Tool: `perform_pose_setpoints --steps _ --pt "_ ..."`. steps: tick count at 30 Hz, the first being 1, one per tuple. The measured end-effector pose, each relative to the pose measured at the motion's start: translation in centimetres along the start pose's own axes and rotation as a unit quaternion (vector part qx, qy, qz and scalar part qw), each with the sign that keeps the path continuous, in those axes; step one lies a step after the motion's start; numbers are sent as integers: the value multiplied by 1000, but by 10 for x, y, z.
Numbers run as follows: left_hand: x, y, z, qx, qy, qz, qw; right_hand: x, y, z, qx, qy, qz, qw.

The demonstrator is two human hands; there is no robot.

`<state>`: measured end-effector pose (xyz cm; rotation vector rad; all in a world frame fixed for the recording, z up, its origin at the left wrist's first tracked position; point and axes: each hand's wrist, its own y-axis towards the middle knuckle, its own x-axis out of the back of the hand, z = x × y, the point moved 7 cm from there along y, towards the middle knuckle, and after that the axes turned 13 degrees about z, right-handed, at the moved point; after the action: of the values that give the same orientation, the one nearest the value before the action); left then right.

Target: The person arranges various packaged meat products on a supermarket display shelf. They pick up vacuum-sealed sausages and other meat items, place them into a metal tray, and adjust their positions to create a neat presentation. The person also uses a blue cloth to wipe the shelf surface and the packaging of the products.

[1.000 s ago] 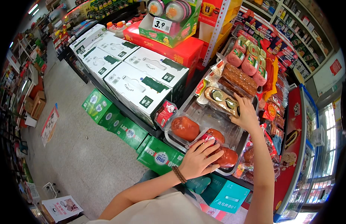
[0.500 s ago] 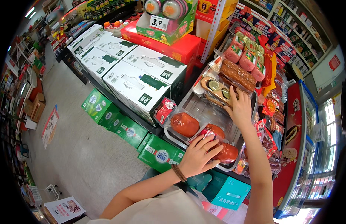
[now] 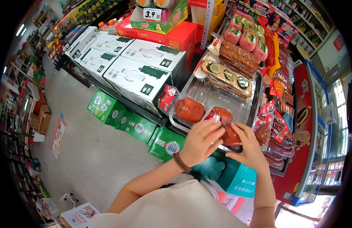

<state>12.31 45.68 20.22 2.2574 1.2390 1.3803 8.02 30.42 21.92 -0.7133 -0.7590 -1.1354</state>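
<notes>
At the near edge of a metal tray [image 3: 203,89], my left hand [image 3: 202,142] closes its bent fingers on the left side of a vacuum-packed piece of reddish-brown meat [image 3: 232,135]. My right hand [image 3: 250,148] grips the same pack from the right, fingers over its top and thumb spread nearer me. Part of the pack is hidden behind the fingers. Just beyond lies another packed meat piece [image 3: 221,113], and a rounder one [image 3: 189,109] rests to the left. Flat packs with dark round slices [image 3: 231,78] lie across the tray's far half.
White cartons [image 3: 139,76] stand left of the tray, with green boxes [image 3: 138,128] below on the floor. Pink sausage packs [image 3: 247,41] and a seeded brown pack [image 3: 238,54] sit farther back. More packed meats [image 3: 276,140] and a red freezer [image 3: 303,133] are on the right.
My right hand has left the flat sliced packs and come back toward me to the near meat pack. My left hand has stayed at that pack, its fingers now more bent. The view has shifted slightly.
</notes>
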Motion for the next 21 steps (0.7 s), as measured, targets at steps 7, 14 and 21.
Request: perform_pose_setpoints --steps 7,14,21 --pt "41 22 44 138 118 28 983 -9 0 -21 -31 19 -55 998" --pt "32 16 53 140 85 28 986 35 16 -29 15 225 -190 956" --pt "35 9 62 213 14 -1 977 23 143 -11 95 34 -173 980"
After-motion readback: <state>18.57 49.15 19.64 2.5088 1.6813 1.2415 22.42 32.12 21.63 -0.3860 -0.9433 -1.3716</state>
